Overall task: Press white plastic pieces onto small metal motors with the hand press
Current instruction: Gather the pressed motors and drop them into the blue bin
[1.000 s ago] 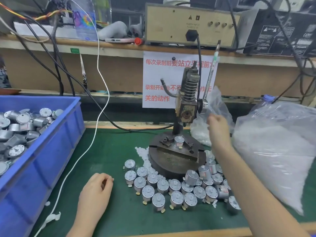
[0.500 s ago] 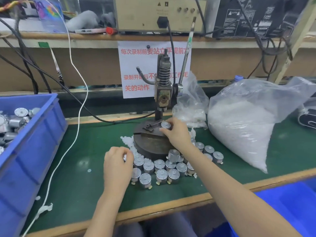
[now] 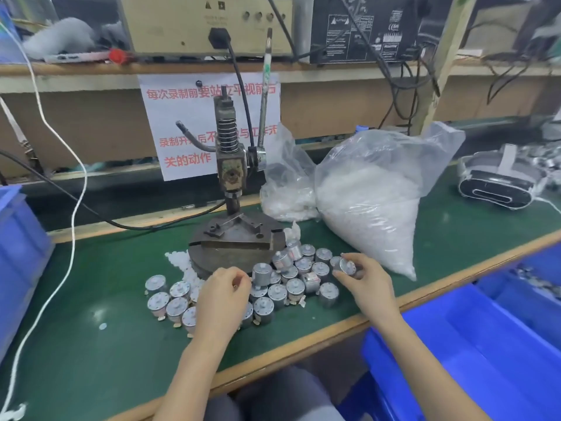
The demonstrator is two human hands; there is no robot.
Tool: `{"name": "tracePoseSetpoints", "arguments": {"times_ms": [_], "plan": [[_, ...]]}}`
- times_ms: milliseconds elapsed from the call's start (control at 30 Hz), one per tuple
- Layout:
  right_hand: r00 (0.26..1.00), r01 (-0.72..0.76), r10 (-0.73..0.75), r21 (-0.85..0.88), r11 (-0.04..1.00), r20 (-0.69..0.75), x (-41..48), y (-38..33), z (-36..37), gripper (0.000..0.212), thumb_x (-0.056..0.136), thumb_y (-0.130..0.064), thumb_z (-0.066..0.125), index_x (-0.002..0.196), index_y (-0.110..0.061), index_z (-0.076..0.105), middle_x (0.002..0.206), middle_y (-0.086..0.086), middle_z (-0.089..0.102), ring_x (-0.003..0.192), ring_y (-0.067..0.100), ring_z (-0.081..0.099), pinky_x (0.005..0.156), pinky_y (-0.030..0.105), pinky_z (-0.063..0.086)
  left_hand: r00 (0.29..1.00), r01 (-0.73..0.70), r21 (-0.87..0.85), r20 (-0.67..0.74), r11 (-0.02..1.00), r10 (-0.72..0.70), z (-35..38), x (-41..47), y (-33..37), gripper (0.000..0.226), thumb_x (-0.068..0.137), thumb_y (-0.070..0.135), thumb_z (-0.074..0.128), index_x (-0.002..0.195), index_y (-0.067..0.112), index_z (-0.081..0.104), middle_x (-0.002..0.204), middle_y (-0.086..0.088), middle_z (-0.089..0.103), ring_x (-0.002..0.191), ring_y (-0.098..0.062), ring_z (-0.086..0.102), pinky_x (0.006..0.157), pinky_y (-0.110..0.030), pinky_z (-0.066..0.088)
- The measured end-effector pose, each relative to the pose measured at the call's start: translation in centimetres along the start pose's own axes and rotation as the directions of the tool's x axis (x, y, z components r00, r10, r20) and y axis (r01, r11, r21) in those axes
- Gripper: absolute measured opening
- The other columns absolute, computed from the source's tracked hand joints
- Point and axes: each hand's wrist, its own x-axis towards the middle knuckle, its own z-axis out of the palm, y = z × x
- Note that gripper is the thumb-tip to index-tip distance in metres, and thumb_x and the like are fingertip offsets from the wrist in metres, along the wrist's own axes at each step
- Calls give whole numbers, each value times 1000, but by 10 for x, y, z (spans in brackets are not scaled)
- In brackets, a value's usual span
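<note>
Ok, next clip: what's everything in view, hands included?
hand press: one, dark metal, mat centre.
motors: many, silver, clustered before the press base.
white plastic pieces: small heap, left of base.
plastic bags: two, clear, white contents, right of press.
bins: at least two, blue, left edge and lower right.
notice: one, white with red text, behind press.
headset: one, white and black, far right.
left grip: over motors, fingers curled, contents unclear.
right grip: holding one silver motor.

Both bare forearms reach forward, backs of the hands up; the left hand (image 3: 224, 296) curls its fingertips toward the thumb, anything pinched too small to tell; the right hand (image 3: 368, 282) grips a motor (image 3: 347, 266) between thumb and fingers.
</note>
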Motion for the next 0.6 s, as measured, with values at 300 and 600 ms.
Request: {"name": "tracePoseSetpoints", "arguments": {"times_ms": [300,600], "plan": [[979,71,-37,-170,983,200,-6,10,0,49,84,-7,57,133,-14,51,106,-1,45,73,3,52,70,10,30,981,-117,187,-133,975,143,10,-10,-3,13,86,13,58,74,16,62,66,8,51,68,-19,48,62,-31,33],[848,287,-111,-273,918,519,7,11,2,99,66,-52,77,146,-37,20,156,-3,-3,144,20,-5,117,38,10,974,-132,278,-143,952,176,15,-11,-8,13,85,13,59,72,15,60,65,5,51,63,-21,46,62,-31,31]]}}
